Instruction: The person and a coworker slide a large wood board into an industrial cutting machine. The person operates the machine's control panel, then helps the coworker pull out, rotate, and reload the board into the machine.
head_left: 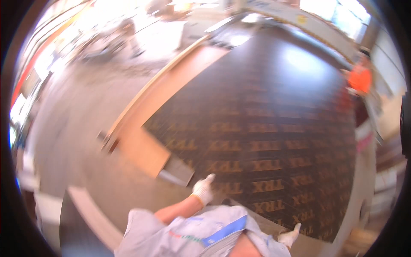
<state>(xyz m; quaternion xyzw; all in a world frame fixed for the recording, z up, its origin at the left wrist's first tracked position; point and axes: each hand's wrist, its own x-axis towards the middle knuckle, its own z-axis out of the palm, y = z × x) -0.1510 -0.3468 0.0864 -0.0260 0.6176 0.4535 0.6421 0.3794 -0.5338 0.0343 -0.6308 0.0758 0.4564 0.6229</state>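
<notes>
A large dark brown sheet of film-faced plywood (257, 124), printed all over with rows of yellowish letters, stretches away from my body. My left hand (203, 190), in a white knitted glove, grips its near edge toward the left corner. Farther right along that same edge, my gloved right hand (290, 236) has hold of the sheet. Each thumb lies on the top face, while the other fingers are mostly hidden at or below the edge. Both hands are slightly blurred.
A bare tan wooden board (147, 150) borders the sheet's left side, beside a long raised wooden rail (158, 88). Another person in an orange top (359, 79) stands at the far right edge. A long machine beam (299, 19) crosses the back. Concrete floor (81, 115) lies left.
</notes>
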